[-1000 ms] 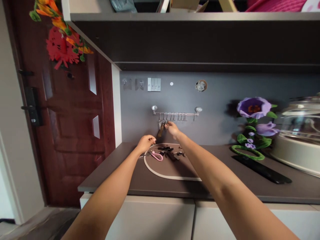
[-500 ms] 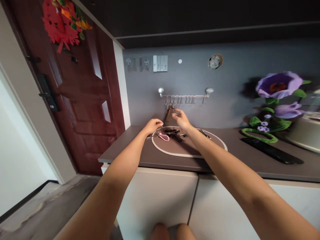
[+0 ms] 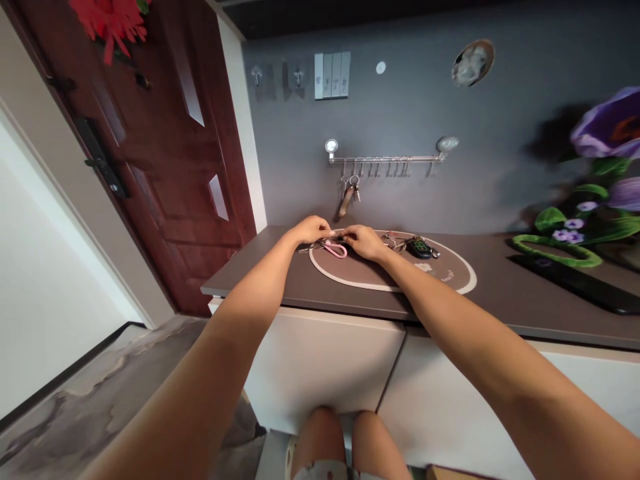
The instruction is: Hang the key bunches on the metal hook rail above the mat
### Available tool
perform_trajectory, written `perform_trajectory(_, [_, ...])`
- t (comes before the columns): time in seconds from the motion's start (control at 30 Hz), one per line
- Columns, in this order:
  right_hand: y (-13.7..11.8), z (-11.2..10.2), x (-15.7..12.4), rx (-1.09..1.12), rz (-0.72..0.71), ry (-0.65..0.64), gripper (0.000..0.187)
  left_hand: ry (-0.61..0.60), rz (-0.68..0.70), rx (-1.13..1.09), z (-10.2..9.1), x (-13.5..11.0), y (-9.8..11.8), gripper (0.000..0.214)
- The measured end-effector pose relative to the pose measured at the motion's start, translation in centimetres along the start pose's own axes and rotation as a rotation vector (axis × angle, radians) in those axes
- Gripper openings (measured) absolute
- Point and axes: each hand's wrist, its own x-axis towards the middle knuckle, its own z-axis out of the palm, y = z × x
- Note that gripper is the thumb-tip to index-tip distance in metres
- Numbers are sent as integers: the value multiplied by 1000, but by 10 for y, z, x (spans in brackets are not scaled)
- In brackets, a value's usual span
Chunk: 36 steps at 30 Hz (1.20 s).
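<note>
Left hand point(image 3: 311, 230) and right hand point(image 3: 364, 241) crowd the pink-strapped keys point(image 3: 336, 249) on the bench point(image 3: 500, 300); fingers curled, hold cannot be told; tangled rings might drag the car fob point(image 3: 419, 247).

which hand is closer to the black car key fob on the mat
Right. The right hand rests on the mat just left of the car key fob; the left hand is farther left, at the mat's edge.
</note>
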Motion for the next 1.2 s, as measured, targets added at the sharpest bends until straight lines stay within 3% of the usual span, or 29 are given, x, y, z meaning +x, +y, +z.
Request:
perform_trajectory(0.3, [2, 0, 4, -44, 20, -43, 22, -119, -58, 44, -6, -6, 10, 19])
perform_trajectory(0.67, [7, 5, 8, -27, -18, -3, 19, 2, -11, -13, -6, -5, 15, 16])
perform_trajectory(1.0, [-1, -1, 6, -38, -38, -4, 22, 115, -104, -482, -3, -5, 20, 12])
perform_trajectory(1.2, [-2, 0, 7, 99, 40, 94, 17, 215, -195, -784, -2, -1, 19, 8])
